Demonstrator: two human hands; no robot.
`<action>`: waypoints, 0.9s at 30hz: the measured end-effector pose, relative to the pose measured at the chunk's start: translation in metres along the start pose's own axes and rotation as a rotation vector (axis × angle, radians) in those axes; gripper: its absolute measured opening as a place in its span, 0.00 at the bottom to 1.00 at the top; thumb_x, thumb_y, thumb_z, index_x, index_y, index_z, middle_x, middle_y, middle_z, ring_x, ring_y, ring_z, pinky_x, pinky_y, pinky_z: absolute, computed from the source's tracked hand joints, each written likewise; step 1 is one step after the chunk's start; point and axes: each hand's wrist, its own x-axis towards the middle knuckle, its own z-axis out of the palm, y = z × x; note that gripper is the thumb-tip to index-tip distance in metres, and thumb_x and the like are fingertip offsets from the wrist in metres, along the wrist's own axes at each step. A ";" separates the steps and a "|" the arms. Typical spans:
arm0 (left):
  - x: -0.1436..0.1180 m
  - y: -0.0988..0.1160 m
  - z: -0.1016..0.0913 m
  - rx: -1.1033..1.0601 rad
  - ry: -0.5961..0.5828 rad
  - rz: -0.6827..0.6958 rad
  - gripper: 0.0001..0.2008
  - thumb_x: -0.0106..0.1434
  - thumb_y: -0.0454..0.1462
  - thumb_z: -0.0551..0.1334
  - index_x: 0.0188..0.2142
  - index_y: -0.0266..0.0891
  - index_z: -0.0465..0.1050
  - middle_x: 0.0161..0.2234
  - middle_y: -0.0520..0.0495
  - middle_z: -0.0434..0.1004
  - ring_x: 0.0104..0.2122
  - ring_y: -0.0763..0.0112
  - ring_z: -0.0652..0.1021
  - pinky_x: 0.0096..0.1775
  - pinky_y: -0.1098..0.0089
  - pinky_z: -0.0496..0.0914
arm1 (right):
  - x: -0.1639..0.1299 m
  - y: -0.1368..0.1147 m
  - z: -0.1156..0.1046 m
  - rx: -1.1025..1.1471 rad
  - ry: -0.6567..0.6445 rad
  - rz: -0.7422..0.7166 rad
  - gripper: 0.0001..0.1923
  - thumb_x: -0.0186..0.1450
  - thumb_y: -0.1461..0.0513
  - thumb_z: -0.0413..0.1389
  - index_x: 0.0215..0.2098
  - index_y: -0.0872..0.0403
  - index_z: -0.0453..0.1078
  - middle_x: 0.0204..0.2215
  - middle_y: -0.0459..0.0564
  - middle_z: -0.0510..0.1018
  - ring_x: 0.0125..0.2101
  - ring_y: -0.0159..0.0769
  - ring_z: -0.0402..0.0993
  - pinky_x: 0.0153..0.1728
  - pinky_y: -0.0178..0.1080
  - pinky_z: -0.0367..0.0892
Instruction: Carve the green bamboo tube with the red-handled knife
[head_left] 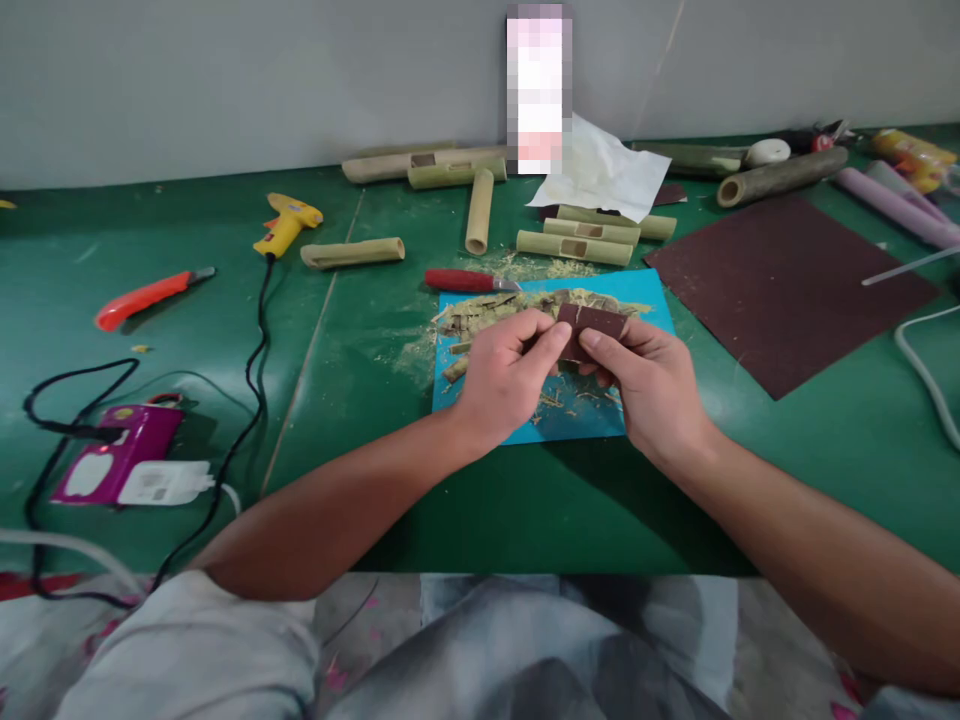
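Note:
Over a blue cutting mat (pixel 645 300) my two hands meet. My right hand (pixel 652 385) pinches a small dark brown piece of sandpaper (pixel 592 325) between thumb and fingers. My left hand (pixel 506 375) is closed beside it, fingertips touching the sandpaper's left edge; whatever it holds is hidden by the fingers. Bamboo shavings and chips (pixel 487 312) lie on the mat under and behind the hands. A red-handled knife (pixel 465 281) rests just beyond the mat's far edge.
A large brown sandpaper sheet (pixel 787 280) lies to the right. Several bamboo tubes (pixel 577 245) sit behind the mat, a yellow glue gun (pixel 289 225) and orange cutter (pixel 146 297) to the left, a power strip (pixel 124 465) with cables at near left, white paper (pixel 607 170) at the back.

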 end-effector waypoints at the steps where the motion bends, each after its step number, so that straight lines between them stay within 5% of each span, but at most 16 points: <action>1: -0.001 0.000 0.000 0.018 0.013 0.015 0.17 0.70 0.42 0.62 0.24 0.40 0.67 0.20 0.55 0.67 0.23 0.77 0.67 0.28 0.72 0.62 | -0.001 0.001 0.000 -0.007 0.010 -0.015 0.10 0.60 0.54 0.69 0.28 0.51 0.77 0.22 0.43 0.76 0.22 0.29 0.66 0.25 0.37 0.61; 17: -0.015 -0.001 0.011 -0.034 0.140 0.063 0.23 0.73 0.51 0.64 0.26 0.41 0.69 0.22 0.55 0.72 0.23 0.76 0.70 0.29 0.71 0.67 | -0.006 0.003 0.006 0.017 -0.026 0.019 0.16 0.60 0.48 0.69 0.29 0.49 0.73 0.23 0.43 0.74 0.25 0.32 0.68 0.27 0.39 0.63; 24: 0.001 -0.009 0.001 -0.059 0.286 0.081 0.22 0.72 0.52 0.66 0.27 0.42 0.70 0.20 0.55 0.72 0.22 0.76 0.70 0.28 0.71 0.67 | 0.002 -0.002 -0.001 0.087 0.190 -0.046 0.11 0.60 0.55 0.69 0.28 0.49 0.74 0.26 0.45 0.77 0.24 0.30 0.66 0.24 0.38 0.59; 27: 0.009 -0.014 -0.004 -0.055 0.251 0.095 0.22 0.73 0.52 0.65 0.27 0.42 0.69 0.21 0.55 0.72 0.23 0.75 0.72 0.29 0.70 0.69 | 0.015 -0.012 -0.014 0.055 0.260 -0.152 0.14 0.63 0.59 0.69 0.25 0.49 0.71 0.24 0.45 0.75 0.22 0.30 0.65 0.24 0.39 0.60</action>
